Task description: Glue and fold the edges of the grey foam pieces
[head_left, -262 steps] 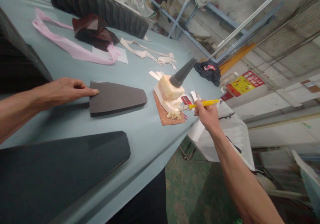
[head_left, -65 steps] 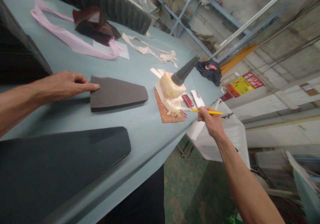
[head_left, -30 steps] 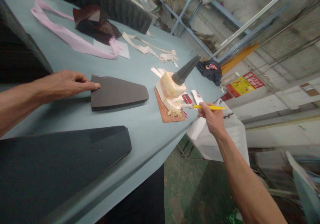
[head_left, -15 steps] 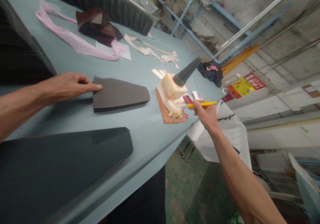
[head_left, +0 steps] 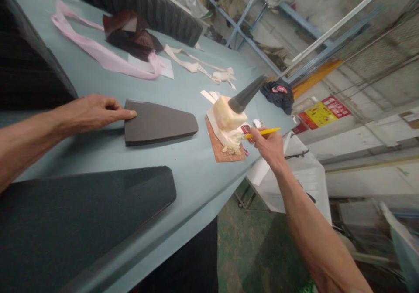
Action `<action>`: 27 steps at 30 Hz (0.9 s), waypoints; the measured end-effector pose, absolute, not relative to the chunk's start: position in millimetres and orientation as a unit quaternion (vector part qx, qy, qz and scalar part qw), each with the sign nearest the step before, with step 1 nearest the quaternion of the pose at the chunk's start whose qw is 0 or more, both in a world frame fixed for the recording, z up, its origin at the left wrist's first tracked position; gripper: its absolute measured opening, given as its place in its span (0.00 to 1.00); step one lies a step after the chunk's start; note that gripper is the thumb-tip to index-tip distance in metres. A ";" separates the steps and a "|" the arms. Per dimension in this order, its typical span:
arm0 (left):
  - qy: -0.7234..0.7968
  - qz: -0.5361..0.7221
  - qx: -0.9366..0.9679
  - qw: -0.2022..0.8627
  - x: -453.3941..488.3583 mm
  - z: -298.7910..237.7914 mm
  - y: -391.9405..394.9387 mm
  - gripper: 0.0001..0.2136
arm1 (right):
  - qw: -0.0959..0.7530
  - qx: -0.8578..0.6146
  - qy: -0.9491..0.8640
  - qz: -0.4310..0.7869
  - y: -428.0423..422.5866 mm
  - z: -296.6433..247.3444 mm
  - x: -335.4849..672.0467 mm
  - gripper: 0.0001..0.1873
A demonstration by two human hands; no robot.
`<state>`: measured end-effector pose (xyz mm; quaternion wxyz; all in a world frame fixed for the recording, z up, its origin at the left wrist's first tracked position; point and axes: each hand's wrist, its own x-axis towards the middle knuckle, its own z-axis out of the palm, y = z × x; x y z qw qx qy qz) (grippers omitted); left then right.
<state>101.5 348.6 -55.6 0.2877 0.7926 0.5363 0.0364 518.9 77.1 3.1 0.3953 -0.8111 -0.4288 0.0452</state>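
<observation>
Rightward from our left hand (head_left: 94,111), the slab (head_left: 160,123) tapers.
This nearer hand apparently pinches it; our right hand (head_left: 269,147) pinches a brush (head_left: 271,131).

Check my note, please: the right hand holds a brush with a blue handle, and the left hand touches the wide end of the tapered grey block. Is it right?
Not quite. The brush in the right hand has a yellow handle, not blue; the head view shows it. The left hand does touch the wide end of the tapered grey block.
</observation>
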 end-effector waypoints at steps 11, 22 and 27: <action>0.548 0.042 0.786 0.282 103.2 -55.9 350.5 0.32 | 0.499 -0.786 -0.363 0.029 59.1 5.6 532.4 0.29; 0.547 0.029 0.788 0.282 101.0 -59.1 354.4 0.34 | 0.515 -0.782 -0.348 0.046 53.5 0.0 532.1 0.31; 0.544 0.029 0.791 0.279 102.5 -59.8 354.7 0.36 | 0.512 -0.785 -0.346 0.045 52.4 1.1 532.5 0.31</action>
